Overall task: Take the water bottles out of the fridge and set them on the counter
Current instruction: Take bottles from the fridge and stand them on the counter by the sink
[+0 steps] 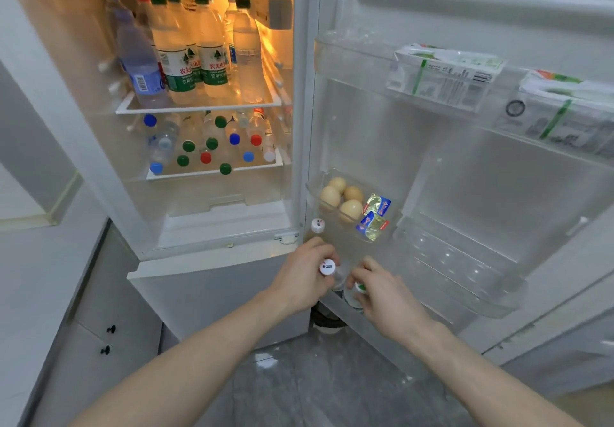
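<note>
Eggs (342, 199) in door bin (382, 237), bottles (186, 61) on shelves

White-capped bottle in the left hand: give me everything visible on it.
The clear plastic bottle with a white printed cap stands roughly upright at the bottom of the open fridge door's lowest shelf. Only the round cap, seen from above with small dark print, and a bit of transparent neck show. The left hand grips it just under the cap, hiding the body. The right hand holds a neighbouring green-and-white-capped bottle beside it.
</note>
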`<action>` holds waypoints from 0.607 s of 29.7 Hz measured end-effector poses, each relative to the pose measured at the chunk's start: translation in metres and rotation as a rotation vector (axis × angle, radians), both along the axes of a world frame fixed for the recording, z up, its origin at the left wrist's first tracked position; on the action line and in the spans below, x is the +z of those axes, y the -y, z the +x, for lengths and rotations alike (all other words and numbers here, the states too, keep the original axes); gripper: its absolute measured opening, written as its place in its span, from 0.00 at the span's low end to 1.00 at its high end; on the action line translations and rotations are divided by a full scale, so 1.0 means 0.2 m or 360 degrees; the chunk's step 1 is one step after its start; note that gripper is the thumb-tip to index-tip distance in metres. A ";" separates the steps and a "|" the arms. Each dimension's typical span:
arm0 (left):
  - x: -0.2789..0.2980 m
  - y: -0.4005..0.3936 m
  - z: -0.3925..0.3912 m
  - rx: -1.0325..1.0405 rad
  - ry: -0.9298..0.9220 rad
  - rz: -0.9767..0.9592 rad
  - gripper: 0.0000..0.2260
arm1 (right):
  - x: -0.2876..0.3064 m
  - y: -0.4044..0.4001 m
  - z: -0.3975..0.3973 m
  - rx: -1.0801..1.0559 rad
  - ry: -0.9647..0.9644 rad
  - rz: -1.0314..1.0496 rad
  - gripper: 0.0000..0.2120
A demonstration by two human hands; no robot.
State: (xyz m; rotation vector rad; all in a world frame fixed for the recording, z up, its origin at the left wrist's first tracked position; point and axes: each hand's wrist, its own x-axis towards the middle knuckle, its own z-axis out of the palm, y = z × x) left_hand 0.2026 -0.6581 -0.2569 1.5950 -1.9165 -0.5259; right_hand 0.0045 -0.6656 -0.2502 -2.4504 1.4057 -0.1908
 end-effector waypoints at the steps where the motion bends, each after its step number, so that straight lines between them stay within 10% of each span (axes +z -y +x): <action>1: 0.02 -0.02 0.00 0.0003 -0.0031 -0.0036 0.09 | 0.01 -0.02 0.00 0.0011 0.0017 -0.0022 0.12; 18: 0.39 -0.87 0.46 0.0627 -0.0432 -0.0029 0.08 | 0.45 -0.37 0.26 0.0072 0.0517 -0.0296 0.10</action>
